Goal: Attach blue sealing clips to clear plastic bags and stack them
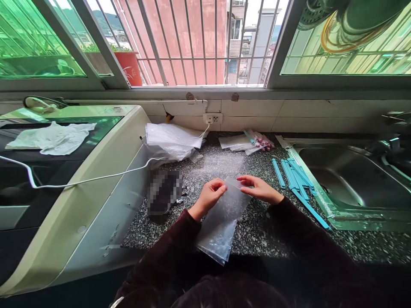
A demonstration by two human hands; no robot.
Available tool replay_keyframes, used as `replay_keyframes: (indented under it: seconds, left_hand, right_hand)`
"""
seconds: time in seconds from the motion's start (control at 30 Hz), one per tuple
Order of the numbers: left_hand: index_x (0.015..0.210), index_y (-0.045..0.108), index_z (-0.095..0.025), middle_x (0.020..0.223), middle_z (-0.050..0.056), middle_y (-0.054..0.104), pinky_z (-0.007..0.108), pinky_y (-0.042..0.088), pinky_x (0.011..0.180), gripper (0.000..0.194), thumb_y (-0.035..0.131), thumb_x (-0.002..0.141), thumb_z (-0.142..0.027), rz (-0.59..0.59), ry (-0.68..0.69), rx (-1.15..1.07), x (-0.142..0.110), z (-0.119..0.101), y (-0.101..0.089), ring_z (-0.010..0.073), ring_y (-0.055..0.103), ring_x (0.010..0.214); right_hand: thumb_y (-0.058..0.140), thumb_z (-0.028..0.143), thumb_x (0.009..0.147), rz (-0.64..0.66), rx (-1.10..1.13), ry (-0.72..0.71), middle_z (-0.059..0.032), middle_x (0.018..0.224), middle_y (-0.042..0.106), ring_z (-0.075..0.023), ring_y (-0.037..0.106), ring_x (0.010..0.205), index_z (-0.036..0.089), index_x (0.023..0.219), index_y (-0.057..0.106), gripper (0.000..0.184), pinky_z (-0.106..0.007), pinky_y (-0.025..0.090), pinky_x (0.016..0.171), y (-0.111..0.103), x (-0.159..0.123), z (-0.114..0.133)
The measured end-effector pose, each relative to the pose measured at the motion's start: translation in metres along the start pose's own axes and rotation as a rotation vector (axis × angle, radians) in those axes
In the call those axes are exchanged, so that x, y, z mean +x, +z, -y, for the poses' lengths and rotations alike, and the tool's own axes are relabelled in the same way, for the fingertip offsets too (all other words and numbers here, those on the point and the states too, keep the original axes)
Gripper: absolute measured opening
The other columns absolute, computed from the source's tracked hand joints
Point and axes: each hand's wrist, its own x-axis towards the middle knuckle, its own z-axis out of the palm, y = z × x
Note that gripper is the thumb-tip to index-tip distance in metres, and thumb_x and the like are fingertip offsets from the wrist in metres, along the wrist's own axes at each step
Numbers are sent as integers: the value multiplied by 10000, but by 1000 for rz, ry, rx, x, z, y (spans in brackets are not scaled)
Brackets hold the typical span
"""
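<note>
A clear plastic bag (pixel 231 202) is held up over the counter in front of me. The thumb and bent fingers of my left hand (pixel 209 197) pinch it near its top edge. My right hand (pixel 260 191) is at the bag's upper right side, thumb and fingers apart and stretched toward the edge. Beneath it, more clear plastic (pixel 216 239) reaches past the counter's front edge; whether it is a separate bag I cannot tell. Several blue plastic strips (pixel 297 176) lie to the right of my right hand.
A dark blurred-out object (pixel 164 192) lies left of my hands. Stacked clear bags (pixel 173 139) stand at the back left, with filled small bags (pixel 260 141) at the back right. A metal sink (pixel 346 171) borders the right; a large appliance (pixel 105 171) with a white cable (pixel 96 179) borders the left.
</note>
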Motion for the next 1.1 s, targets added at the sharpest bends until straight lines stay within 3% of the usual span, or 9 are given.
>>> replay_keyframes:
  seconds: [0.13, 0.23, 0.47, 0.77, 1.1]
  left_hand:
    - [581, 511, -154, 633, 8, 512, 241, 353, 581, 296, 557, 709, -417, -1, -67, -52, -3, -2, -2, 118, 444, 606]
    - [603, 496, -156, 563, -32, 441, 225, 310, 535, 307, 572, 698, -437, 18, -159, -45, -4, -1, -3, 94, 387, 547]
    - [622, 512, -149, 559, -42, 431, 223, 294, 523, 355, 633, 637, -483, 27, -231, -144, -2, 2, -2, 85, 379, 538]
    - [576, 525, -147, 535, -44, 442, 215, 291, 527, 342, 645, 628, -462, -167, -216, -250, -1, 3, -4, 75, 365, 532]
    - [555, 539, -143, 504, -38, 472, 213, 257, 488, 382, 676, 598, -497, -127, -268, -361, -1, 9, -1, 62, 352, 479]
  right_hand:
    - [590, 438, 733, 44, -81, -5, -57, 805, 645, -172, 583, 746, 140, 843, 614, 318, -309, 462, 697, -2, -1, 3]
    - [542, 442, 762, 34, -168, -41, -21, 663, 581, -133, 515, 627, 146, 714, 582, 303, -265, 406, 595, 1, -2, 6]
    - [531, 438, 770, 58, -163, -64, -15, 654, 572, -121, 492, 625, 147, 714, 588, 302, -251, 388, 601, 6, -2, 7]
    - [605, 497, 687, -180, 18, -9, 2, 606, 551, -105, 467, 564, 155, 656, 576, 345, -244, 386, 547, 9, -1, 2]
    - [571, 446, 706, -205, -21, -20, 11, 574, 518, -98, 438, 545, 155, 610, 562, 306, -240, 356, 538, 6, 1, 0]
